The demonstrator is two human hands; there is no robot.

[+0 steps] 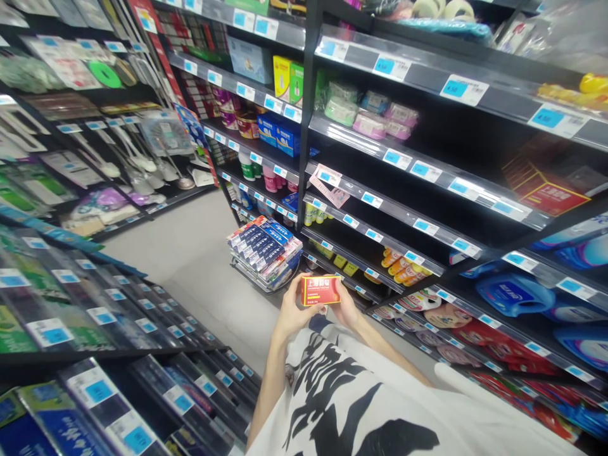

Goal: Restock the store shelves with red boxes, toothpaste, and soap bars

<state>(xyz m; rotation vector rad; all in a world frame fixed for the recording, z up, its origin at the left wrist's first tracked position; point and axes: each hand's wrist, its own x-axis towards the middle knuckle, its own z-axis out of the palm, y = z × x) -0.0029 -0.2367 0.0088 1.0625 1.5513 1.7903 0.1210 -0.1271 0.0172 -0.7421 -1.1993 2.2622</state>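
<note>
A small red and yellow box of soap (321, 289) with white printing is held up in front of my white and black shirt (342, 386). My left hand (292, 310) grips its left end, with the thumb along the lower edge. On the opposite end, my right hand (348, 308) is closed around the box. Its printed front faces up toward me. Just beyond my hands stands a stack of toothpaste boxes (266, 244), mostly dark blue and white, on a low stand.
Store shelving (403, 158) with price tags runs along the right, holding wrapped soaps (370, 123), a red box (551, 190) and blue detergent bottles (506, 288). Another tagged shelf (156, 323) lies close on my left. Grey floor (190, 253) stretches between them.
</note>
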